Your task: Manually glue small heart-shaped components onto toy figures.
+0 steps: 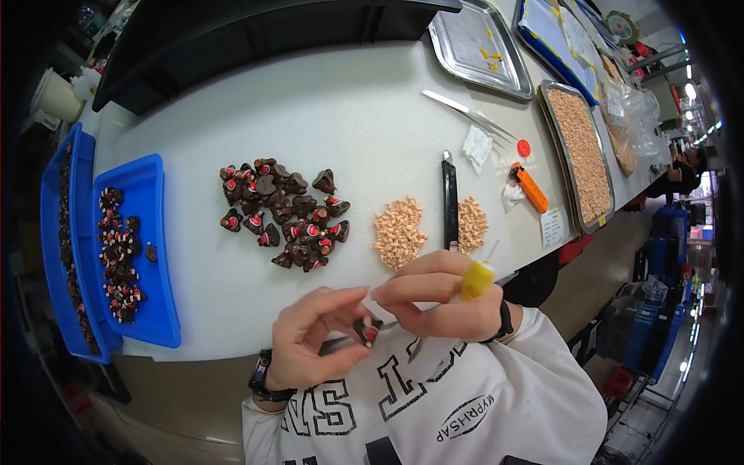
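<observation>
My left hand (306, 341) pinches a small dark brown figurine (366, 331) with a red and white part between thumb and fingers, above my lap. Close beside it is my right hand (442, 298), its fingers drawn together. Tucked among those fingers is a small yellow piece (477, 279) with a thin pale tip; it looks like an applicator. Whether the right fingertips pinch anything else is too small to tell. Ahead on the white table lies a cluster of similar brown figurines (280, 208). A heap of tiny peach-coloured pieces (400, 232) lies in front of my right hand.
Blue trays (165, 256) with more figurines stand at the left. A black cutter (450, 198) lies between two peach heaps. Farther right are tweezers (473, 115), an orange knife (530, 188) and a full metal tray (577, 155). A black bin (256, 46) borders the far side.
</observation>
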Tool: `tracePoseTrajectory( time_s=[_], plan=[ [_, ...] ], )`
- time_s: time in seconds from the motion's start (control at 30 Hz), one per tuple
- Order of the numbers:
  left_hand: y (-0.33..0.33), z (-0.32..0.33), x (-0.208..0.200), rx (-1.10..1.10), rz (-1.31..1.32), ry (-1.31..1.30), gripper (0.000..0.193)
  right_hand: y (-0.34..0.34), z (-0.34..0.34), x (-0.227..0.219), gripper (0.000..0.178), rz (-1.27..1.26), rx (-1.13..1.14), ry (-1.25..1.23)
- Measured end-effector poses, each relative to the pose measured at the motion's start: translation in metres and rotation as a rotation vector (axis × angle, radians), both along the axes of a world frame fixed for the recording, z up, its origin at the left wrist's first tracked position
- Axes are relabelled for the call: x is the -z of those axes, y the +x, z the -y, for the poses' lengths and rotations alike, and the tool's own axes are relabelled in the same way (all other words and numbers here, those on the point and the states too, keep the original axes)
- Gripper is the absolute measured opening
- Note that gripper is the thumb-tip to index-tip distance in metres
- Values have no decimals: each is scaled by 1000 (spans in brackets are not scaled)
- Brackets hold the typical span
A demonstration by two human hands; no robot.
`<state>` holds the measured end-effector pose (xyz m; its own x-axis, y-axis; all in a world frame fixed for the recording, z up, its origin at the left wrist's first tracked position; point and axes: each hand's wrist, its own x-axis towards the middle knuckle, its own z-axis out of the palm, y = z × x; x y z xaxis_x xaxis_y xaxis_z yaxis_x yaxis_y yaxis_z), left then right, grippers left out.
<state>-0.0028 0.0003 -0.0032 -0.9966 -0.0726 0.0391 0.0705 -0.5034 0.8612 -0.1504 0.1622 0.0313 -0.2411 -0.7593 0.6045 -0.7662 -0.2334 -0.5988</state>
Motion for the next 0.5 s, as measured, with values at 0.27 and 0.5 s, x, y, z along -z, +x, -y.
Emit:
tracePoseTrajectory(
  time_s=[0.27,0.5],
  plan=[
    [-4,0,-1,-164,-56,-123,40,5,4,6,23,134,-28,27],
    [-5,1,2,-192,-98,-227,40,5,8,8,20,91,-24,44]
  ],
)
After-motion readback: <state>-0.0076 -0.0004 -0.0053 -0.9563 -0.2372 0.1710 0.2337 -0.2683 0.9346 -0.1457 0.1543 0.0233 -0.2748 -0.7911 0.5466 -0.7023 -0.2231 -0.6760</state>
